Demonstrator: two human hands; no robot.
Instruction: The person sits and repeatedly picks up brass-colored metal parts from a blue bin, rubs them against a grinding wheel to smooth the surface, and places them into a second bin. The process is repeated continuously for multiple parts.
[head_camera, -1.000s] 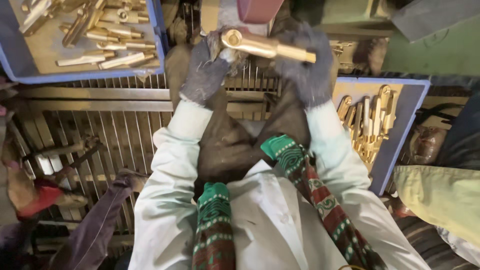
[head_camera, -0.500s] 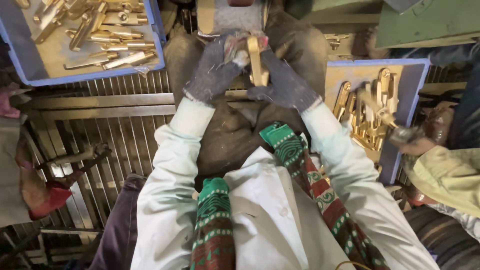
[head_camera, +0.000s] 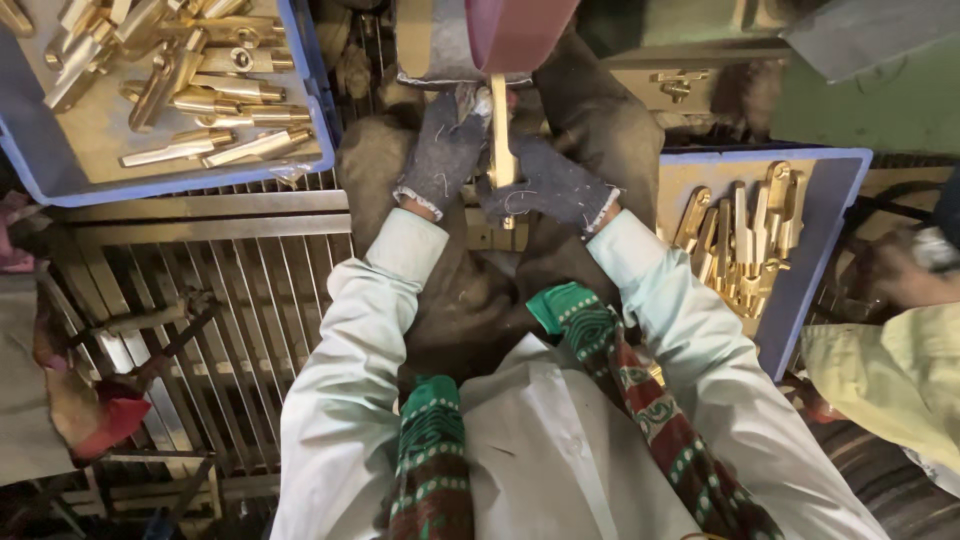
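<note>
Both my hands wear dark grey knit gloves. My left hand (head_camera: 443, 150) and my right hand (head_camera: 550, 187) together grip one long brass piece (head_camera: 501, 140), held upright with its top end against a reddish wheel (head_camera: 515, 30) in a grey metal housing. The left hand holds the piece near its top, the right hand lower down. A blue tray (head_camera: 60, 180) at the far left holds several loose brass pieces (head_camera: 200, 90). A second blue tray (head_camera: 815, 240) at my right holds several brass pieces (head_camera: 745, 235) stood side by side.
A metal grate (head_camera: 200, 300) covers the floor at left and under my arms. A green and red patterned scarf (head_camera: 620, 370) hangs down my chest. Another person's sleeve (head_camera: 890, 370) and hand (head_camera: 905, 270) show at the right edge.
The brass piece turned from lying crosswise to upright, and both hands lifted it up against the wheel. The other person's hand drew back from the right tray.
</note>
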